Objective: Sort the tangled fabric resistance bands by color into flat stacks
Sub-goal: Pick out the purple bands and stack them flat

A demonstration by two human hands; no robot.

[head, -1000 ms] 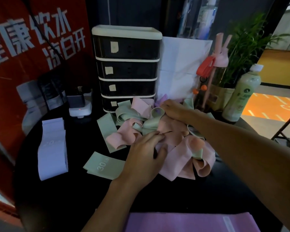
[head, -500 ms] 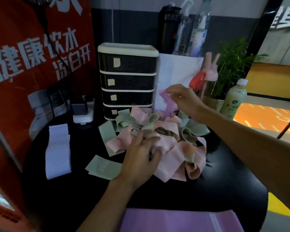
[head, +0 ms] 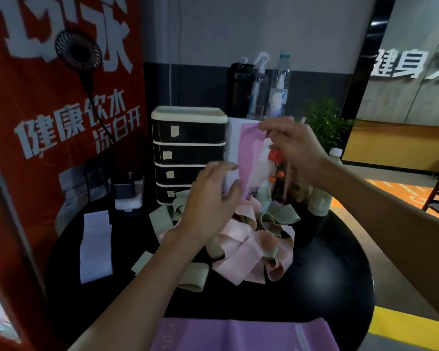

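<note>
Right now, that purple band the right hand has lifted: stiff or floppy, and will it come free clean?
Likely floppy: the purple band hangs limp from the right hand. Probably light, since a fingertip pinch holds it up. It may snag: its lower end runs down behind the left hand toward the tangled pile, so expect drag.

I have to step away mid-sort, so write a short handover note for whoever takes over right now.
Right hand: raised, pinching the top of a purple band that hangs down to the tangled pile.
Left hand: open, hovering above the pile, holding nothing.
Done: a white band lies flat at the table's left; purple stack at the near edge; a few green bands lie loose beside the pile.
Left: free the purple band and lay it on the purple stack, then separate the pink and green bands remaining in the pile.
</note>
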